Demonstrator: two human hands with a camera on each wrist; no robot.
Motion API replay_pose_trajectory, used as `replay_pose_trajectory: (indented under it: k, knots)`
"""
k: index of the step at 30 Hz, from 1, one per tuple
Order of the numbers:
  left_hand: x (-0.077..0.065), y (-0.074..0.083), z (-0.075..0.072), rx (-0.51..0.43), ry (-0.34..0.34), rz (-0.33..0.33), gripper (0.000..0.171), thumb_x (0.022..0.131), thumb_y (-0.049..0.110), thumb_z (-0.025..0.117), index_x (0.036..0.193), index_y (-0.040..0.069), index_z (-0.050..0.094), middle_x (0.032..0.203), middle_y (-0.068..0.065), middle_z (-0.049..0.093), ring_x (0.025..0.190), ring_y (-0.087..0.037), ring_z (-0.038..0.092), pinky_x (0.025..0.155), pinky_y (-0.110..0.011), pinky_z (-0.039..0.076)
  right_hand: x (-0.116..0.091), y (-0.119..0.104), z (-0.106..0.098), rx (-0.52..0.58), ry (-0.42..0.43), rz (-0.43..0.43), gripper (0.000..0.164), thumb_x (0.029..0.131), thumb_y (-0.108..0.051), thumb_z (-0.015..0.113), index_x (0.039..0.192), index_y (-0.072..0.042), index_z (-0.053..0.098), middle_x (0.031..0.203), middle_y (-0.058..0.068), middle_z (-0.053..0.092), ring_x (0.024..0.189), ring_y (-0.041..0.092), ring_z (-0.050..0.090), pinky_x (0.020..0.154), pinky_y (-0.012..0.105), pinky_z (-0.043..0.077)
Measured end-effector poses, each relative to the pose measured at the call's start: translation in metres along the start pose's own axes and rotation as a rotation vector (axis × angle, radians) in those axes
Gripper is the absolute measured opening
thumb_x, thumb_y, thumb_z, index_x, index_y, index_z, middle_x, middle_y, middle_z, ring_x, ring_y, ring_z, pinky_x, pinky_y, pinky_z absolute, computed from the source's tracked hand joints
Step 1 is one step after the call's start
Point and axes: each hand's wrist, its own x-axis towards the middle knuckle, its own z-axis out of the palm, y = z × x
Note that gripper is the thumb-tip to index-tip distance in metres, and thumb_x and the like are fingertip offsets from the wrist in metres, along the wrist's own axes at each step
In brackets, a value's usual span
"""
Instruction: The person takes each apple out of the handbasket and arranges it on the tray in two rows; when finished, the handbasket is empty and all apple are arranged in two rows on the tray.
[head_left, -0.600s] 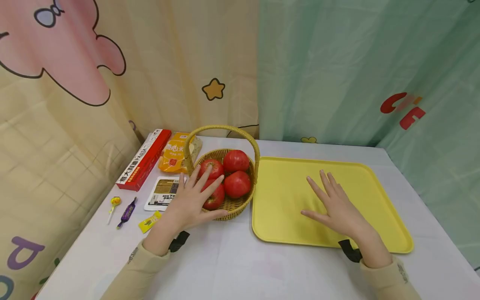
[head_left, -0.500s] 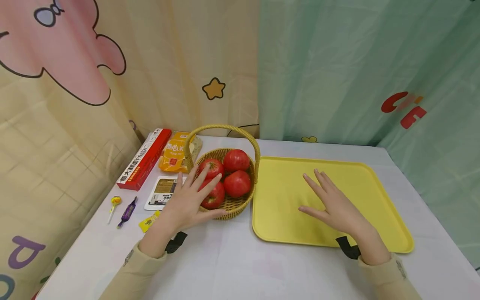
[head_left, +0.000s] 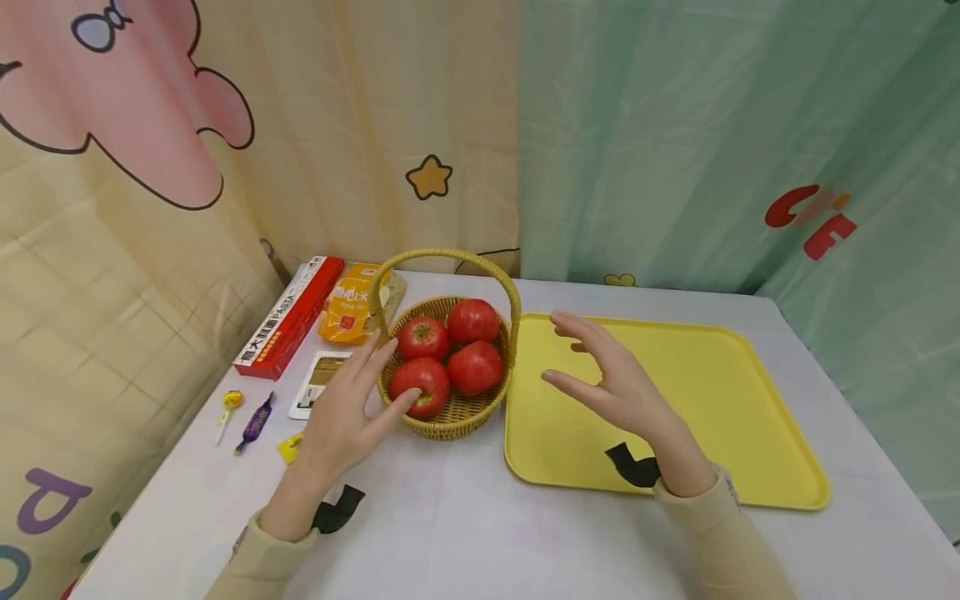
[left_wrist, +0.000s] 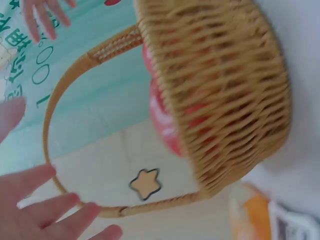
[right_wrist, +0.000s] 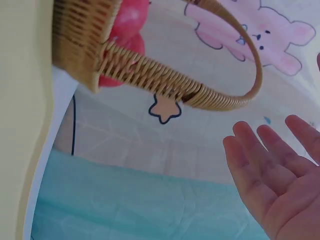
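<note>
A wicker basket [head_left: 450,427] with a tall arched handle [head_left: 450,252] holds several red apples [head_left: 475,367]. My left hand [head_left: 341,421] hovers at the basket's left side, its fingers spread and its thumb overlapping the front apple [head_left: 420,379] in the head view. Over the left part of a yellow tray [head_left: 705,400] is my right hand [head_left: 618,383], fingers extended toward the basket and slightly bent. Both palms face the basket from either side and hold nothing. In the right wrist view the right hand's fingers [right_wrist: 260,165] are apart from the handle.
Left of the basket lie a red pasta box [head_left: 288,321], an orange food packet [head_left: 348,308] and a white flat pack [head_left: 315,379], partly covered by the left hand. Nearer are a lollipop [head_left: 231,404], a purple candy [head_left: 255,425] and a yellow sachet [head_left: 288,448]. Curtains hang behind.
My right hand has moved left across the tray toward the basket and turned its palm inward. My left hand has shifted left and turned too, uncovering the apples.
</note>
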Motion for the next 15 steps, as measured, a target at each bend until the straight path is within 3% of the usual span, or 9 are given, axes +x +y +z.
replay_pose_trajectory:
  k: [5, 8, 11, 13, 15]
  knots:
    - [-0.011, -0.002, 0.019, -0.233, 0.191, -0.118, 0.050, 0.088, 0.021, 0.065, 0.134, 0.009, 0.050, 0.148, -0.007, 0.036, 0.135, -0.026, 0.033, 0.100, -0.057, 0.039, 0.020, -0.013, 0.021, 0.166, -0.006, -0.066, 0.066, 0.081, -0.009, 0.073, 0.139, -0.013, 0.042, 0.136, 0.001, 0.047, 0.120, 0.021, 0.048, 0.097, 0.040, 0.047]
    - [-0.015, -0.001, 0.030, -0.384, 0.267, -0.181, 0.045, 0.090, 0.011, 0.062, 0.133, 0.007, 0.050, 0.149, -0.004, 0.034, 0.136, -0.022, 0.030, 0.106, -0.044, 0.038, 0.031, -0.019, 0.035, 0.261, -0.037, -0.083, 0.065, 0.080, -0.005, 0.073, 0.137, -0.010, 0.043, 0.134, 0.004, 0.049, 0.120, 0.022, 0.048, 0.096, 0.042, 0.047]
    - [-0.017, -0.002, 0.038, -0.513, 0.306, -0.240, 0.041, 0.092, 0.004, 0.057, 0.132, 0.003, 0.049, 0.150, -0.004, 0.031, 0.137, -0.021, 0.028, 0.108, -0.031, 0.034, 0.043, -0.022, 0.049, 0.331, -0.070, -0.089, 0.061, 0.081, -0.006, 0.073, 0.136, -0.011, 0.046, 0.134, 0.002, 0.049, 0.117, 0.019, 0.050, 0.096, 0.040, 0.047]
    - [-0.019, -0.005, 0.043, -0.583, 0.318, -0.270, 0.040, 0.092, 0.000, 0.055, 0.131, 0.000, 0.047, 0.151, -0.007, 0.028, 0.138, -0.023, 0.026, 0.110, -0.032, 0.031, 0.050, -0.024, 0.058, 0.356, -0.087, -0.094, 0.058, 0.082, -0.009, 0.073, 0.134, -0.013, 0.049, 0.134, 0.000, 0.049, 0.114, 0.015, 0.052, 0.096, 0.040, 0.048]
    - [-0.020, -0.007, 0.047, -0.639, 0.325, -0.291, 0.039, 0.092, -0.002, 0.054, 0.131, -0.004, 0.046, 0.151, -0.009, 0.026, 0.139, -0.024, 0.022, 0.111, -0.040, 0.028, 0.056, -0.023, 0.068, 0.377, -0.101, -0.086, 0.056, 0.082, -0.013, 0.074, 0.132, -0.014, 0.051, 0.132, -0.003, 0.050, 0.112, 0.013, 0.053, 0.096, 0.042, 0.048]
